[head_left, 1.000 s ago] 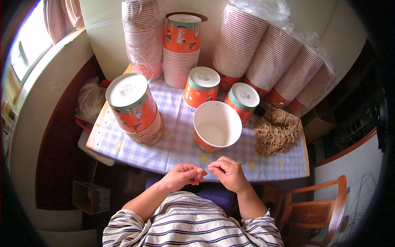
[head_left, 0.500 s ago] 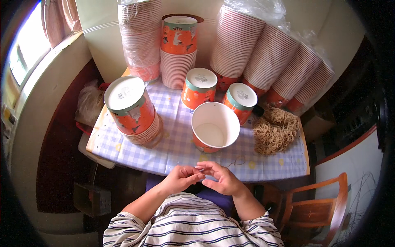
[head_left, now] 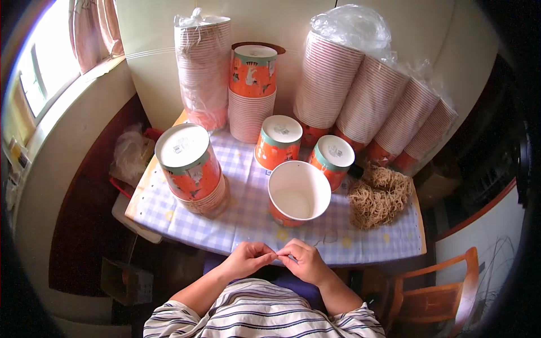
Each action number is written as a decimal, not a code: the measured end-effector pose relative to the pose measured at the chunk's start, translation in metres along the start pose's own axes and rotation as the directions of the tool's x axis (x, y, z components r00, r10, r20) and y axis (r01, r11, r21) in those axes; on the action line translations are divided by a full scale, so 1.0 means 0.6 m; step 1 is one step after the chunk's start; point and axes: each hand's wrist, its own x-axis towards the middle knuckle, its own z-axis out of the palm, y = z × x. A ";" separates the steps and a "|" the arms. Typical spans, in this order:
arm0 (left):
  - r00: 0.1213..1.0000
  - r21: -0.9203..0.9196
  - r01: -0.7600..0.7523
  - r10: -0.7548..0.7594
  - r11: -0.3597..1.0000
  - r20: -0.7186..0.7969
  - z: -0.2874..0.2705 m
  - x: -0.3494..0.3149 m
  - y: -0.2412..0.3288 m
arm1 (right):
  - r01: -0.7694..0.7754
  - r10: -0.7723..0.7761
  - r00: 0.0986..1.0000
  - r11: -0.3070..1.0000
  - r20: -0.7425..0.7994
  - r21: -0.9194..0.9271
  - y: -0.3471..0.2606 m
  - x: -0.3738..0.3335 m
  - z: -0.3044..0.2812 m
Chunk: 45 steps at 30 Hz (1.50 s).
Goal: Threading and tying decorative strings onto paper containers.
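My left hand and my right hand meet at their fingertips just off the table's near edge. Both are closed in a pinch; anything between the fingers is too small to make out. Just beyond them an orange paper bucket stands upright, its white inside showing. A thin brown strand lies on the cloth close to my right hand. Farther right is a tangled bundle of tan strings. Behind the upright bucket, two upturned orange buckets, the left and the right, stand bottom up.
A nested upturned stack stands at the table's left, another stack behind it. Tall plastic-wrapped bucket stacks line the back right, with one wrapped stack at back left. A checked cloth covers the table. A wooden chair stands right.
My right hand's fingers, spread before, have closed to a pinch against the left fingertips. The whole view has shifted, so the table and buckets sit lower in the picture.
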 end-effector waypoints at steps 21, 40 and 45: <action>0.996 0.007 -0.086 0.087 0.996 -0.030 0.004 -0.010 0.018 | 0.129 -0.143 0.983 0.984 -0.117 -0.121 -0.003 -0.009 0.021; 0.889 0.485 -0.421 0.455 0.767 0.052 -0.005 -0.016 0.057 | 0.169 -0.182 0.980 0.974 -0.077 -0.152 -0.008 -0.004 0.014; 0.818 0.576 -0.520 0.561 0.631 0.124 -0.004 -0.014 0.065 | 0.187 -0.201 0.977 0.969 -0.074 -0.162 -0.009 -0.005 0.012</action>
